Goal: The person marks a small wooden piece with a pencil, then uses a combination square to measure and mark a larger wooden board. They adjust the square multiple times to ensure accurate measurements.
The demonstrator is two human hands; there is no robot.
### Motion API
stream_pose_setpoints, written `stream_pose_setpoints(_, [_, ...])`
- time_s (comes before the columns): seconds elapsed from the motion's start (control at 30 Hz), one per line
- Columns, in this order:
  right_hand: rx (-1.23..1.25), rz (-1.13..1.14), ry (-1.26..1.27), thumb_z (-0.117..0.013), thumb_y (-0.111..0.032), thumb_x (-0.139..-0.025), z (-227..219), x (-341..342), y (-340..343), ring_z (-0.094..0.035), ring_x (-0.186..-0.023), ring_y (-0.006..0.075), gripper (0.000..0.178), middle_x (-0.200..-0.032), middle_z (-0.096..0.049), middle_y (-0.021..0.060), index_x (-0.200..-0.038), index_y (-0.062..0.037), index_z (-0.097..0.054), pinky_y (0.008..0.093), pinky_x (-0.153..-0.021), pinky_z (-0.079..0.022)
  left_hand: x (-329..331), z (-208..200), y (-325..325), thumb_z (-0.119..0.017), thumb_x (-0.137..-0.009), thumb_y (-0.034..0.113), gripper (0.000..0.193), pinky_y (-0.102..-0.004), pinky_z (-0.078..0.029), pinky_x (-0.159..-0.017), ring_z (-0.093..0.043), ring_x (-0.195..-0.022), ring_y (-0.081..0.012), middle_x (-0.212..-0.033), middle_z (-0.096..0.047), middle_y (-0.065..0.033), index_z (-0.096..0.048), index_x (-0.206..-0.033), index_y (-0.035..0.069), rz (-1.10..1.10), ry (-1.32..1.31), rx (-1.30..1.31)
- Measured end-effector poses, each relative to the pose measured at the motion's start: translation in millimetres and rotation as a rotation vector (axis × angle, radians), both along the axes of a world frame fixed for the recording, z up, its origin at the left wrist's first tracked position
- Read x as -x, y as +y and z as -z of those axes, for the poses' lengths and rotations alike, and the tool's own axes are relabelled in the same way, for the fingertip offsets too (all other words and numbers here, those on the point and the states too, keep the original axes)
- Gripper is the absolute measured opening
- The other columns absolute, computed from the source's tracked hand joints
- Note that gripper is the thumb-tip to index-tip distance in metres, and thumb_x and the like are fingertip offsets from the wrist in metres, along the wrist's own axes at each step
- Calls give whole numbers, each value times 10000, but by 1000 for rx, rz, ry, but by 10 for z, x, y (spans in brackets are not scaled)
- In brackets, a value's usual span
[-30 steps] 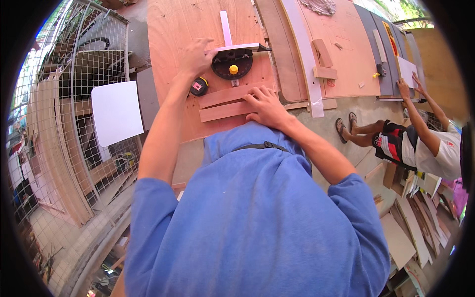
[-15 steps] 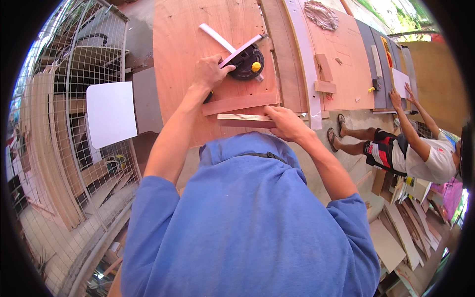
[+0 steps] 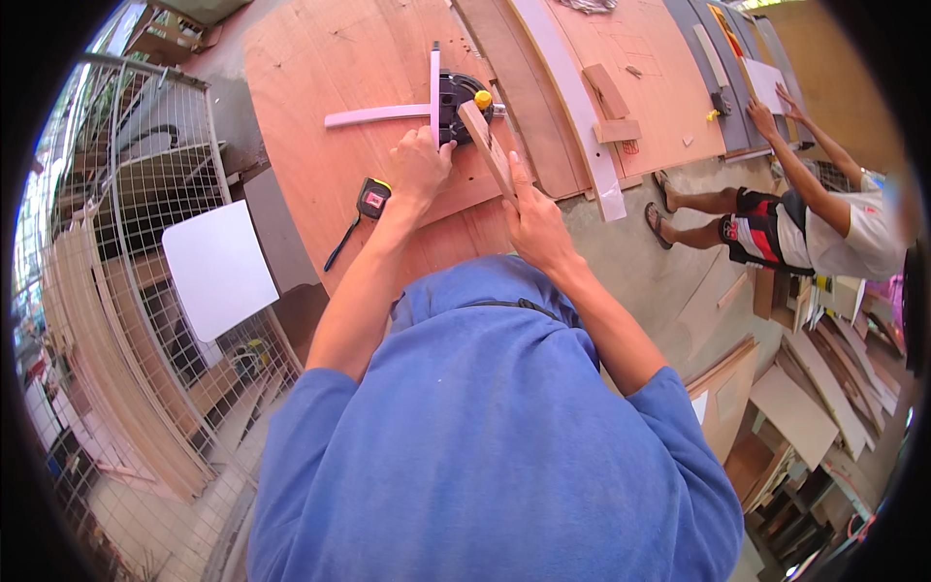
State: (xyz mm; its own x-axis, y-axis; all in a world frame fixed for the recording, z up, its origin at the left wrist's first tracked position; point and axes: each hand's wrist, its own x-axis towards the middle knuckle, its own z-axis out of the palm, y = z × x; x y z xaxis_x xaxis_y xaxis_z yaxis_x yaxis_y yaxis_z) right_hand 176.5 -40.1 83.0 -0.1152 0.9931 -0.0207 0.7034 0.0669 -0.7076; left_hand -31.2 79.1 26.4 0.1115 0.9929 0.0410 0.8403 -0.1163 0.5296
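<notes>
My left hand (image 3: 419, 170) is closed on the end of the pale fence of a miter gauge (image 3: 449, 116). The gauge has a black rounded head, a yellow knob (image 3: 483, 99) and a flat metal bar (image 3: 373, 115) lying crosswise. In my right hand (image 3: 538, 228) is a short wooden strip (image 3: 485, 144), tilted, its far end by the gauge's head; whether they touch I cannot tell. A tape measure (image 3: 372, 198) with a dark strap rests beside my left wrist. Behind my hands a wooden batten (image 3: 458, 202) lies across the plywood bench top (image 3: 305, 73), partly hidden.
Wood blocks (image 3: 617, 130) and a long pale strip (image 3: 572, 107) lie on the bench to the right. Another person (image 3: 824, 209) works at a grey surface at far right. Wire mesh (image 3: 145, 252) with a white panel (image 3: 221, 270) stands left; board offcuts (image 3: 815, 383) lie lower right.
The miter gauge has turned, its fence now pointing away from me. My right hand has lifted the wooden strip from a crosswise position and swung it up toward the gauge. The tape measure has come into view.
</notes>
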Motion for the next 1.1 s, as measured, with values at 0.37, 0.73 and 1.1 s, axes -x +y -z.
stream_pose_setpoints(0.37, [66, 56, -53, -564, -54, -996, -82, 76, 20, -665, -1066, 590, 793, -1413, -564, 412, -1714, -209, -264, 617, -909, -570, -328, -38, -75, -811, -910, 274, 366, -534, -613, -825, -748, -896, -468, -980, -732, -282, -686, -972, -64, -66, -37, 14])
stream_pose_setpoints(0.73, [20, 59, -48, -588, -72, -981, -95, 92, 30, -690, -883, 564, 792, -987, -665, 432, -1704, -156, -276, 637, -823, -545, -335, 109, -106, -804, -919, 304, 376, -566, -593, -798, -737, -876, -479, -950, -734, -280, -691, -952, -53, -101, -57, -26])
stream_pose_setpoints(1.1, [106, 21, -125, -569, -68, -956, -248, -68, 245, -686, -827, 564, 716, -835, -679, 366, -1647, -166, -407, 646, -798, -537, -352, 75, -137, -805, -919, 312, 381, -573, -591, -805, -735, -890, -484, -976, -733, -290, -691, -961, -49, -120, -72, -27])
